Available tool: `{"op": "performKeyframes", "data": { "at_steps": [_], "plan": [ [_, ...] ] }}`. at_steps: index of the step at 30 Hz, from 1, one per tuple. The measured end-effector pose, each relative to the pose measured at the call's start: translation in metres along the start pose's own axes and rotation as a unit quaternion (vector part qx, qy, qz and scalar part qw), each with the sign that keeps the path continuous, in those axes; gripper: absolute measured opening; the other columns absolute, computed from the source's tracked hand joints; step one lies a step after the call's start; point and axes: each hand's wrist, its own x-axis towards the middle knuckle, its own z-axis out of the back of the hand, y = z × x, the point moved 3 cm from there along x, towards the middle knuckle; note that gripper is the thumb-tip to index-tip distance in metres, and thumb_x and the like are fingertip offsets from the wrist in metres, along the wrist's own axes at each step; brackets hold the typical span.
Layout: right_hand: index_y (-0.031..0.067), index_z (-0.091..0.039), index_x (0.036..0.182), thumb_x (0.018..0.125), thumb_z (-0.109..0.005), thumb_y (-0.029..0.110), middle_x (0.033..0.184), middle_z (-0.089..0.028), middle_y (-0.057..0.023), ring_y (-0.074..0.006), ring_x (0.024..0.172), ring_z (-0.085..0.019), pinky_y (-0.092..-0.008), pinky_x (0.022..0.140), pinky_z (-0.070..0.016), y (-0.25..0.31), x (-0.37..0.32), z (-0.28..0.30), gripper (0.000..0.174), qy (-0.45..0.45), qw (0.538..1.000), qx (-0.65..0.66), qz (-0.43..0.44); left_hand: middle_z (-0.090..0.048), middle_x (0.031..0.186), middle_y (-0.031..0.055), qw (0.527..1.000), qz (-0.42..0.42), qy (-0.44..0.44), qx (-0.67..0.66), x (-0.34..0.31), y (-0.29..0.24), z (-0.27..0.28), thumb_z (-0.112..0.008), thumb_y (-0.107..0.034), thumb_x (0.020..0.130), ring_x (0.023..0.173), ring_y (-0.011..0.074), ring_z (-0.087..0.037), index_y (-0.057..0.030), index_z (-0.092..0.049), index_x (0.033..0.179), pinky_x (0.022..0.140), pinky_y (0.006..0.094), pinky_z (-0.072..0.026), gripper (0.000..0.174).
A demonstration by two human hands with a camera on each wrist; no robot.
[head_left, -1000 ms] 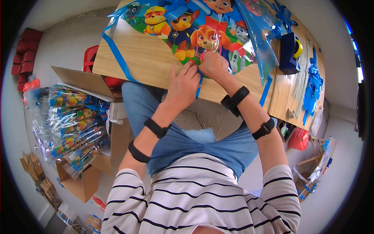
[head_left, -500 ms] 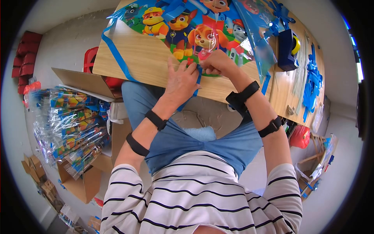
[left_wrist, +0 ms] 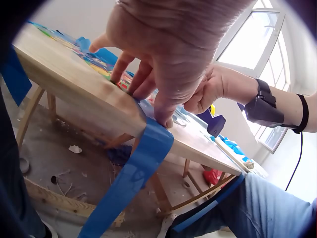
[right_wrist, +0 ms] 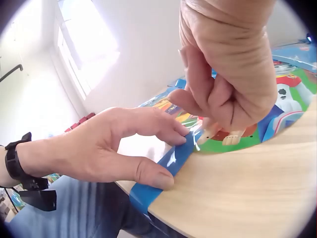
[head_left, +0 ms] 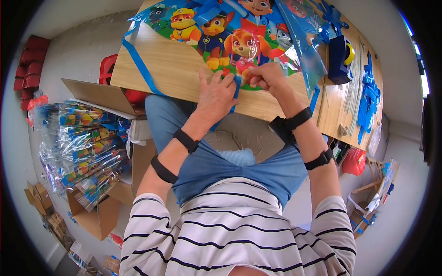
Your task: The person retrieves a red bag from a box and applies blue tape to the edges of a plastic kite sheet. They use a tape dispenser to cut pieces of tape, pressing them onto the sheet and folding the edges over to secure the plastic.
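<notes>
My left hand (head_left: 215,95) lies at the table's near edge with fingers spread, its thumb pressing a blue ribbon (right_wrist: 174,159) against the wood. From there the ribbon (left_wrist: 131,181) hangs down over the edge in the left wrist view. The ribbon's upper end meets the lower edge of a glossy sheet (head_left: 216,27) printed with cartoon dogs. Clear film shines at that spot. Just right of the ribbon, my right hand (head_left: 271,78) hovers close over the sheet. Its fingers (right_wrist: 198,79) are curled, and no object shows between them.
At right on the table (head_left: 170,69) stand a dark blue tape dispenser (head_left: 338,60), thin pale rods (head_left: 353,94) and a heap of blue ribbons (head_left: 369,99). Another blue ribbon (head_left: 138,60) trails at left. An open carton (head_left: 94,216) holds clear-wrapped printed packs (head_left: 87,147).
My right hand has drawn back from the ribbon's end and moved to the right. The fingers of my left hand have spread a little, still over the ribbon at the edge.
</notes>
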Motion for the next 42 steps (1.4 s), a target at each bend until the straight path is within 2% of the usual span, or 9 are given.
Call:
{"op": "performKeyframes", "data": {
  "at_steps": [4, 8, 14, 17, 23, 26, 35, 36, 42],
  "plan": [
    [0.0005, -0.069, 0.076, 0.08, -0.081, 0.021, 0.073, -0.072, -0.0121, -0.02, 0.051, -0.066, -0.0336, 0.046, -0.0482, 0.013, -0.007, -0.002, 0.024, -0.058, 0.977, -0.181, 0.1, -0.056, 0.137, 0.0027, 1.0, -0.001, -0.007, -0.01, 0.002, 0.0, -0.005, -0.083, -0.034, 0.075, 0.134, 0.0298, -0.048, -0.009, -0.065, 0.119, 0.111, 0.0734, -0.0246, 0.054],
    [0.0095, -0.074, 0.08, 0.071, -0.083, 0.026, 0.087, -0.074, -0.0144, -0.0372, 0.089, -0.071, -0.0462, 0.077, -0.0567, 0.004, -0.001, -0.033, 0.021, -0.149, 0.903, -0.367, 0.166, -0.056, 0.137, 0.0024, 1.0, 0.001, -0.012, -0.007, 0.001, 0.001, -0.005, -0.083, -0.034, 0.074, 0.134, 0.0296, -0.048, -0.0083, -0.065, 0.119, 0.111, 0.0735, -0.0254, 0.055],
    [0.0078, -0.075, 0.081, 0.07, -0.084, 0.027, 0.086, -0.075, -0.0154, -0.0351, 0.089, -0.073, -0.0448, 0.074, -0.0569, -0.008, 0.014, -0.011, 0.025, -0.132, 0.899, -0.411, 0.073, -0.056, 0.137, 0.0021, 1.0, 0.005, 0.0, 0.003, 0.001, 0.001, -0.006, -0.084, -0.035, 0.073, 0.134, 0.0294, -0.048, -0.0087, -0.065, 0.121, 0.111, 0.0729, -0.0258, 0.058],
    [0.0061, -0.075, 0.079, 0.071, -0.083, 0.029, 0.086, -0.075, -0.0168, -0.0355, 0.087, -0.073, -0.0454, 0.074, -0.0567, 0.006, -0.004, -0.006, 0.025, -0.214, 0.86, -0.438, 0.147, -0.056, 0.137, 0.0024, 1.0, 0.005, 0.0, -0.002, 0.003, 0.002, -0.008, -0.084, -0.035, 0.072, 0.134, 0.0293, -0.048, -0.0093, -0.065, 0.121, 0.111, 0.0726, -0.0261, 0.058],
    [0.0042, -0.075, 0.088, 0.071, -0.083, 0.032, 0.085, -0.074, -0.018, -0.0379, 0.089, -0.072, -0.0464, 0.074, -0.0564, -0.007, 0.014, -0.026, 0.033, -0.099, 0.919, -0.367, 0.106, -0.056, 0.136, 0.0026, 1.0, 0.004, 0.006, 0.002, 0.003, 0.0, -0.004, -0.084, -0.032, 0.072, 0.133, 0.0287, -0.047, -0.0098, -0.065, 0.121, 0.111, 0.0725, -0.0265, 0.058],
    [0.0043, -0.075, 0.09, 0.071, -0.084, 0.033, 0.085, -0.074, -0.017, -0.0374, 0.089, -0.072, -0.0457, 0.075, -0.0566, 0.01, -0.004, -0.033, 0.035, -0.185, 0.861, -0.445, 0.161, -0.056, 0.136, 0.0021, 1.0, 0.008, 0.007, -0.001, 0.003, -0.002, -0.001, -0.085, -0.03, 0.07, 0.132, 0.029, -0.047, -0.0104, -0.065, 0.123, 0.111, 0.0728, -0.0265, 0.06],
    [0.0051, -0.067, 0.072, 0.072, -0.085, 0.029, 0.069, -0.071, -0.0134, -0.0318, 0.07, -0.072, -0.0421, 0.064, -0.0551, -0.008, 0.014, -0.022, 0.03, -0.113, 0.941, -0.297, 0.119, -0.055, 0.137, 0.0021, 0.999, 0.013, -0.002, -0.029, 0.003, -0.003, -0.001, -0.085, -0.03, 0.07, 0.134, 0.0287, -0.045, -0.0109, -0.065, 0.122, 0.111, 0.0734, -0.0239, 0.059],
    [0.0056, -0.066, 0.073, 0.072, -0.085, 0.027, 0.067, -0.071, -0.0123, -0.0309, 0.068, -0.072, -0.0421, 0.063, -0.0547, -0.007, 0.004, -0.022, 0.028, -0.211, 0.855, -0.404, 0.249, -0.055, 0.137, 0.0027, 0.999, 0.016, -0.001, -0.031, 0.003, -0.005, -0.002, -0.085, -0.03, 0.071, 0.134, 0.0285, -0.045, -0.0107, -0.065, 0.121, 0.111, 0.074, -0.0239, 0.058],
    [0.0058, -0.067, 0.073, 0.072, -0.084, 0.024, 0.077, -0.073, -0.0139, -0.0345, 0.078, -0.071, -0.0437, 0.067, -0.0544, -0.01, -0.004, -0.03, 0.025, -0.204, 0.878, -0.366, 0.23, -0.058, 0.132, 0.0101, 0.993, 0.049, 0.0, -0.104, 0.011, 0.007, 0.008, -0.084, -0.027, 0.073, 0.129, 0.0306, -0.051, -0.0071, -0.067, 0.114, 0.109, 0.0639, -0.033, 0.049]
  ]
}}
